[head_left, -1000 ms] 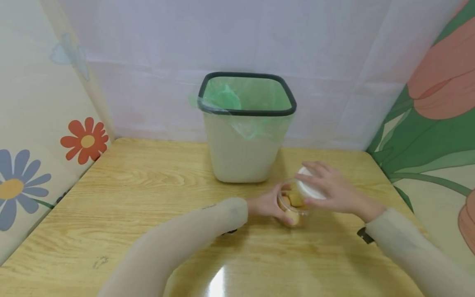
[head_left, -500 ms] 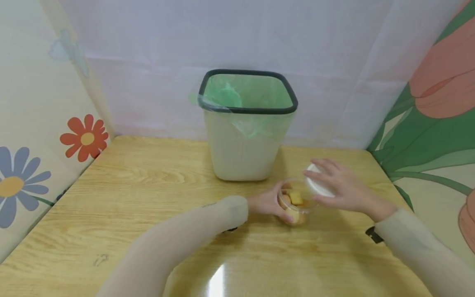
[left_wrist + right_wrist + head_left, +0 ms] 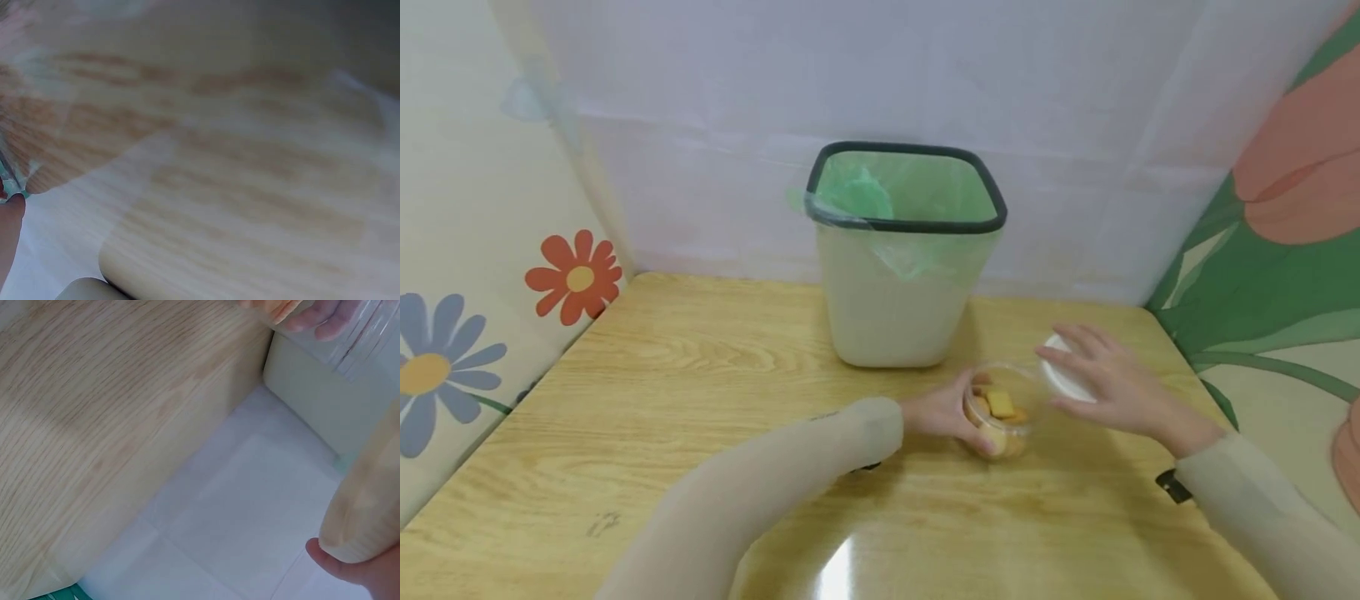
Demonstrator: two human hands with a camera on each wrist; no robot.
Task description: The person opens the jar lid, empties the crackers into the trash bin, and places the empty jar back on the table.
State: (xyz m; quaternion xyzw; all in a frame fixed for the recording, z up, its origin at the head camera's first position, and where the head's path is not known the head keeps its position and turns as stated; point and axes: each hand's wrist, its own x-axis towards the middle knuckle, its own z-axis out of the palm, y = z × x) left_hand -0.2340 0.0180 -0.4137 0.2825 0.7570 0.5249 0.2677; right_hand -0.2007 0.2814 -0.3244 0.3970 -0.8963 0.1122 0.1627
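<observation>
My left hand (image 3: 938, 412) grips a clear round jar (image 3: 1009, 444) on the table, with fingers and thumb around its side. Its mouth is uncovered, and yellow and orange pieces (image 3: 1000, 405) show inside; their kind is unclear. Just right of the jar, my right hand (image 3: 1112, 387) holds a white round lid (image 3: 1067, 372) tilted and apart from the rim. In the right wrist view the lid (image 3: 362, 509) appears pale, with the thumb (image 3: 340, 565) on its edge, and part of the jar (image 3: 362, 340) is at the top. The left wrist view catches only a fingertip (image 3: 11, 219).
A pale bin (image 3: 895, 308) with a dark rim and a green liner bag (image 3: 917, 183) stands behind the jar. Beneath lies a wood-grain table (image 3: 715, 358). A white cloth (image 3: 715, 183) hangs at the back, with flower-patterned panels (image 3: 1285, 308) at both sides.
My right hand has drawn the white lid away to the right, from over the jar's mouth to beside it. The left hand and jar have stayed nearly in place.
</observation>
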